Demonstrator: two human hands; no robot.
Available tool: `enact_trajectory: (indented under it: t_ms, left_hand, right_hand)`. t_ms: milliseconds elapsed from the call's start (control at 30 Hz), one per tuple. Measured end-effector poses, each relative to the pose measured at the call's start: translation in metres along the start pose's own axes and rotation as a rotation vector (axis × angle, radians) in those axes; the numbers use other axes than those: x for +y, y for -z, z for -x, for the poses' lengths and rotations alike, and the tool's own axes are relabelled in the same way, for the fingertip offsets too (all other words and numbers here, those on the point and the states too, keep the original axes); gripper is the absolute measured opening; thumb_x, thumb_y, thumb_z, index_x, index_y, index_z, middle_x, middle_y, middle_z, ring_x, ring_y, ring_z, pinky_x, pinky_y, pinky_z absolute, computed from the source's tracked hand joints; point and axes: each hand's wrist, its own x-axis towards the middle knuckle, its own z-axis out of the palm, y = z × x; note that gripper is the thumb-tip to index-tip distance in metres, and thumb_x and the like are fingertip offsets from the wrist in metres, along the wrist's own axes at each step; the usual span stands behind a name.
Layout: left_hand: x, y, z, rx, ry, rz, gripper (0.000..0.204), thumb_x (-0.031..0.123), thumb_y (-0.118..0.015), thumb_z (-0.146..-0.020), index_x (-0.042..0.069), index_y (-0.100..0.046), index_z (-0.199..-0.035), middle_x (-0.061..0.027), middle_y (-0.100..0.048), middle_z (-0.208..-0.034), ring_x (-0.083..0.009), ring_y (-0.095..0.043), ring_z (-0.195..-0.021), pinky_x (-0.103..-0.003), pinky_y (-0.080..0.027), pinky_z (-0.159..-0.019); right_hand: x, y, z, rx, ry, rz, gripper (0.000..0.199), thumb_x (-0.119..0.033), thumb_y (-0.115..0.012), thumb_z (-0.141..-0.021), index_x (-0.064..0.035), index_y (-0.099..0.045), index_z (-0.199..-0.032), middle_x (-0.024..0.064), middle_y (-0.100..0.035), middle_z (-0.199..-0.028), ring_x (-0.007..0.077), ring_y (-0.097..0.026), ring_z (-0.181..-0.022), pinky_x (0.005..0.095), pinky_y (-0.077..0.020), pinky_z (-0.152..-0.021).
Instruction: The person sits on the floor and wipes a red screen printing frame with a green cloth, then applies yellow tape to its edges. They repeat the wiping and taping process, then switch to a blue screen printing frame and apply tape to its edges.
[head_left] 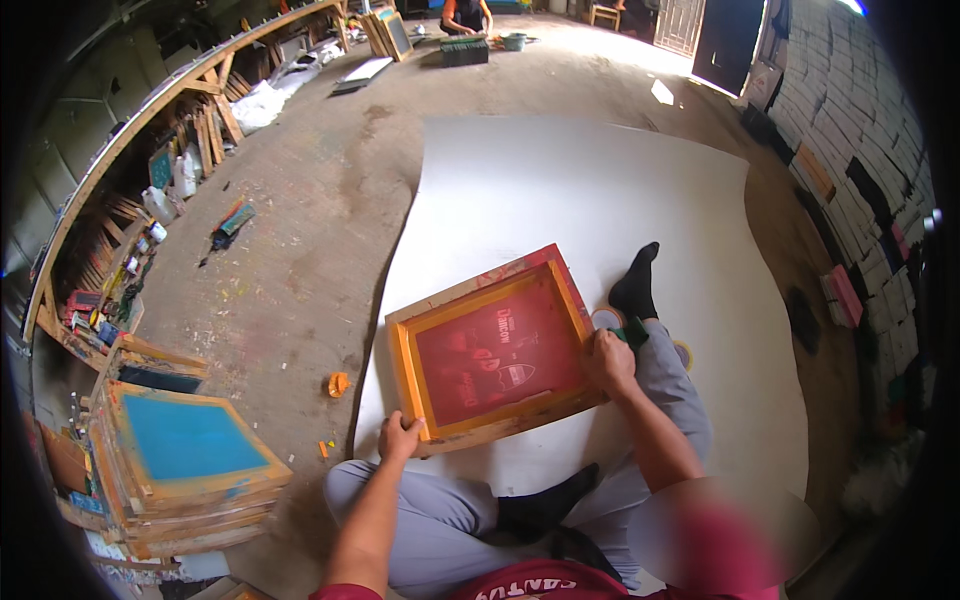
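Note:
A screen printing frame (470, 425) with yellow-brown wooden sides and a dark red mesh (455, 370) is held tilted over my lap. Pale lettering and shapes show on the mesh. My left hand (400, 437) is closed on its near left corner. On the right side of the frame, my right hand (608, 362) is closed round the wood. Just beyond that hand are a dark green thing (632, 332), whose kind I cannot make out, and a tape roll (606, 318). Another tape roll (684, 355) lies partly hidden behind my leg.
I sit cross-legged on a large white sheet (520, 180). Stacked frames, the top one with blue mesh (190, 437), stand at left. An orange scrap (338, 385) and a stained tool (232, 225) lie on the floor. Far off, a person (466, 18) works beside a dark crate (464, 51).

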Motion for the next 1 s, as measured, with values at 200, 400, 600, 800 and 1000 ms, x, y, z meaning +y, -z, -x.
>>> enact_trajectory:
  t_ms: [200, 400, 600, 800, 1000]
  left_hand:
    - [-0.01, -0.053, 0.008, -0.08, -0.026, 0.31, 0.064, 0.058, -0.08, -0.084, 0.004, -0.07, -0.117, -0.0226, -0.075, -0.113, -0.0399, -0.071, -0.109, -0.05, -0.054, -0.092]
    - [0.055, -0.047, 0.065, -0.433, 0.099, 0.458, 0.06, 0.056, -0.075, -0.092, 0.003, -0.073, -0.121, -0.0194, -0.078, -0.107, -0.0375, -0.074, -0.106, -0.044, -0.056, -0.091]
    - [0.088, 0.01, 0.046, 0.056, -0.205, 0.353, 0.049, 0.045, -0.076, -0.095, 0.001, -0.069, -0.116, -0.0172, -0.074, -0.093, -0.0399, -0.07, -0.087, -0.049, -0.055, -0.082]
    - [0.135, 0.112, -0.025, 0.569, -0.469, 0.523, 0.055, 0.042, -0.059, -0.109, 0.0, -0.053, -0.143, -0.0237, -0.061, -0.134, -0.0412, -0.056, -0.127, -0.05, -0.042, -0.109]
    - [0.137, 0.102, -0.044, 0.32, -0.52, 0.74, 0.056, 0.044, -0.048, -0.113, -0.003, -0.046, -0.145, -0.026, -0.061, -0.134, -0.0373, -0.06, -0.125, -0.044, -0.046, -0.105]
  right_hand:
    - [-0.052, 0.098, -0.031, 0.135, 0.325, 0.17, 0.018, -0.013, -0.062, -0.091, -0.0034, -0.066, -0.106, 0.0167, -0.073, -0.105, 0.037, -0.074, -0.098, 0.0467, -0.0612, -0.083]
    - [-0.1, 0.15, -0.048, 0.294, 0.626, 0.326, 0.023, -0.016, -0.064, -0.088, -0.0062, -0.066, -0.108, 0.0101, -0.072, -0.103, 0.0292, -0.074, -0.095, 0.0413, -0.0633, -0.075]
    - [-0.128, 0.167, -0.041, 0.292, 0.804, 0.374, 0.029, -0.017, -0.066, -0.086, -0.0099, -0.068, -0.115, 0.0058, -0.072, -0.103, 0.0261, -0.074, -0.094, 0.0418, -0.0629, -0.078]
    - [-0.142, 0.172, -0.026, 0.423, 1.093, 0.372, 0.028, -0.02, -0.065, -0.09, -0.0146, -0.07, -0.117, 0.0013, -0.071, -0.096, 0.0225, -0.074, -0.087, 0.0381, -0.0621, -0.072]
    - [-0.14, 0.158, -0.019, 0.444, 1.035, 0.332, 0.04, -0.023, -0.066, -0.093, -0.017, -0.062, -0.132, 0.0047, -0.069, -0.107, 0.026, -0.068, -0.11, 0.0473, -0.0532, -0.099]
